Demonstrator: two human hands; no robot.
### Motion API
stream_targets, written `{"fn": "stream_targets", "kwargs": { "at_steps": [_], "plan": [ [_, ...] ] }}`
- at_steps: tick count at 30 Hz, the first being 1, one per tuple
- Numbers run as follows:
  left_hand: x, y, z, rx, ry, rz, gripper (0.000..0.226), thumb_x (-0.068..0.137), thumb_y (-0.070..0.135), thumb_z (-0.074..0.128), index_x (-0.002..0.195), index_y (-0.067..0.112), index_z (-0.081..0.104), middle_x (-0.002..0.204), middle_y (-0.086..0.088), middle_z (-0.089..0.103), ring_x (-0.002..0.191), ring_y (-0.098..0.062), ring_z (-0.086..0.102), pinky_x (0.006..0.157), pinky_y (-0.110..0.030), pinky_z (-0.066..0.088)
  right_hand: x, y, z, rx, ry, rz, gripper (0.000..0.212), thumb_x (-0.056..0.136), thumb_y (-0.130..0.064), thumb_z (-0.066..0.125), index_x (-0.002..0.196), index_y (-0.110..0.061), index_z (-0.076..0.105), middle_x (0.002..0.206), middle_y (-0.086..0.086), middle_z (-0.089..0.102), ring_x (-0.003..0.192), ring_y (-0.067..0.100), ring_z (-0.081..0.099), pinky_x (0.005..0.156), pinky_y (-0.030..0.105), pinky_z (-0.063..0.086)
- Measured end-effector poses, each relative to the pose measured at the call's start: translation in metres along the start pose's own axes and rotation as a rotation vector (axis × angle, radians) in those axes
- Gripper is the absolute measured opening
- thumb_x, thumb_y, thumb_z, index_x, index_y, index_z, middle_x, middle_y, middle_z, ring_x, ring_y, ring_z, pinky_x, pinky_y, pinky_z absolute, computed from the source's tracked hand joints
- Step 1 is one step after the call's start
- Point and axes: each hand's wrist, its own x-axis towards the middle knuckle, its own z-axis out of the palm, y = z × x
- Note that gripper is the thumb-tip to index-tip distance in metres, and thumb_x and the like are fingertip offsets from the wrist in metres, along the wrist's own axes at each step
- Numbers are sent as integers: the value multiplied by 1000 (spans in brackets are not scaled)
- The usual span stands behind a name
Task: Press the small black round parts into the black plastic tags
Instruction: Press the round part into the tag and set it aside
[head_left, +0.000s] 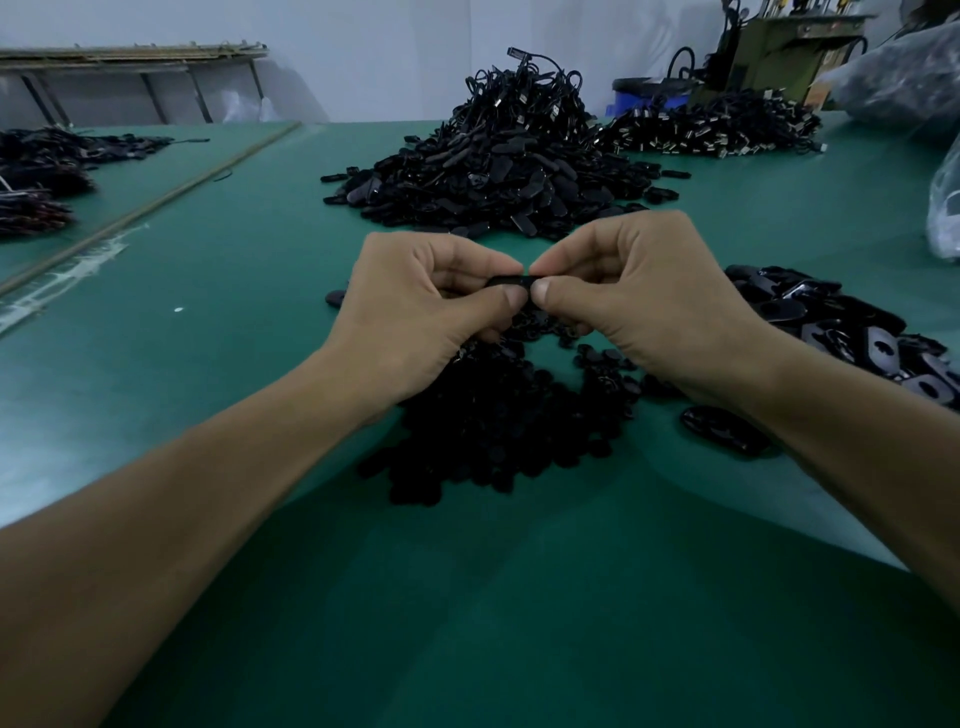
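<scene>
A green table (208, 364) runs back to a pale wall (363, 52), with a big heap of black tags (498, 171) at its middle and a flatter pile (841, 332) to the right. One black tag (511, 281), small and dark, is held above a pile of small round parts (498, 415). The left hand (415, 312) and right hand (639, 301) meet thumb to thumb, each pinching an end of the tag, fingers curled.

The surface (208, 291) is showing plain deep green. The tag (511, 281) at the middle is looking solid black, and the round parts (498, 415) heaped below it are looking the same. The far pile (717, 130) is mixing black with pale silvery flecks. A bin (623, 104) behind is showing blue, a machine (779, 57) drab olive.
</scene>
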Motion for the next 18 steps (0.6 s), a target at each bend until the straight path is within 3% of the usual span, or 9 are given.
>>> {"fn": "stream_targets", "kwargs": {
  "at_steps": [8, 11, 15, 18],
  "plan": [
    [2, -1, -3, 69, 19, 69, 16, 81, 1, 80, 81, 17, 75, 64, 2, 73, 56, -8, 67, 58, -18, 55, -2, -4, -1, 51, -17, -41, 11, 86, -8, 74, 84, -19, 75, 72, 1, 74, 64, 8, 67, 66, 25, 59],
    [4, -6, -4, 116, 95, 68, 19, 83, 4, 79, 82, 23, 75, 66, 4, 74, 58, -9, 69, 61, -20, 56, 0, 0, -2, 73, -11, 4, 21, 93, -3, 63, 97, -21, 73, 79, 3, 76, 73, 6, 70, 72, 20, 58],
    [13, -19, -19, 182, 308, 35, 21, 89, 7, 72, 93, 27, 73, 68, 9, 74, 63, -7, 71, 70, -23, 59, -2, 8, -8, -373, 45, 29, 35, 94, 1, 52, 117, -18, 71, 109, -3, 71, 93, 2, 63, 84, 8, 47],
    [20, -31, -32, 250, 403, -11, 24, 90, 7, 69, 107, 24, 73, 76, 9, 74, 64, -1, 69, 73, -21, 58, -2, 14, -14, -676, -47, 95, 35, 92, -6, 53, 123, -14, 68, 130, 7, 64, 118, 22, 57, 103, 29, 45]
  ]
}}
